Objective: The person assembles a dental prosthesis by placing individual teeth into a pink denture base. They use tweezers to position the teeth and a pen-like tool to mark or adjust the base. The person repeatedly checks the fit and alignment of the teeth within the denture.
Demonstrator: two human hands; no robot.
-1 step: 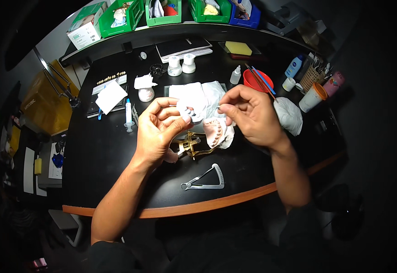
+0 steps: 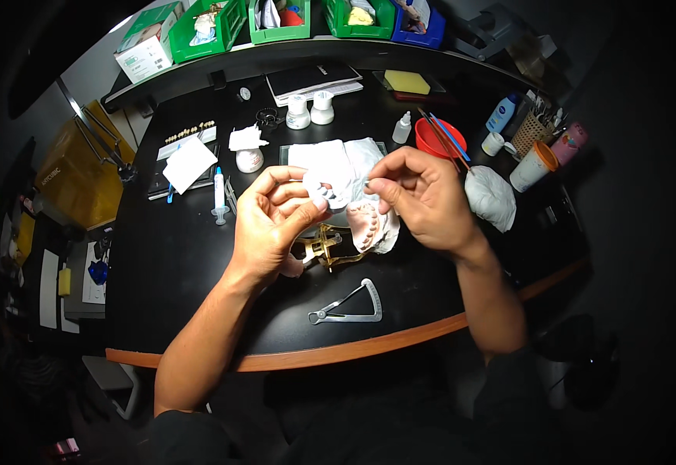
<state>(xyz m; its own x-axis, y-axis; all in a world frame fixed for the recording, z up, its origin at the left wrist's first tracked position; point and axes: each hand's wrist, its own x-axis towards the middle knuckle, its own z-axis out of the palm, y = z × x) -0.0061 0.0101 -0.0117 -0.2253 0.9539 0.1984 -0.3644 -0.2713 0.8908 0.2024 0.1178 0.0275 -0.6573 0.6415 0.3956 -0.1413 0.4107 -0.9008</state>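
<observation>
My left hand [image 2: 270, 225] grips a white, curved dental model piece [image 2: 338, 200] between thumb and fingers; several grey tooth shapes show on it. Just to its right, my right hand [image 2: 427, 198] is closed in a pinch on a tiny greyish piece [image 2: 367, 188], too small to name. Below and between the hands, a plaster dental cast [image 2: 363, 227] with a row of teeth rests with a brass-coloured articulator [image 2: 326, 246], partly hidden by my left hand. A metal dental caliper [image 2: 353, 316] lies nearer the table's front edge.
White tissue [image 2: 318, 155] lies behind my hands. Two white jars [image 2: 297, 114], a dropper bottle [image 2: 402, 128] and a red bowl [image 2: 431, 139] holding brushes stand farther back. At left are a syringe [image 2: 219, 198] and a tooth shade guide [image 2: 190, 133]; at right, a white bundle [image 2: 490, 198].
My right hand has shifted very slightly left, bringing its pinched fingertips a little closer to the model piece. The left hand stays almost still.
</observation>
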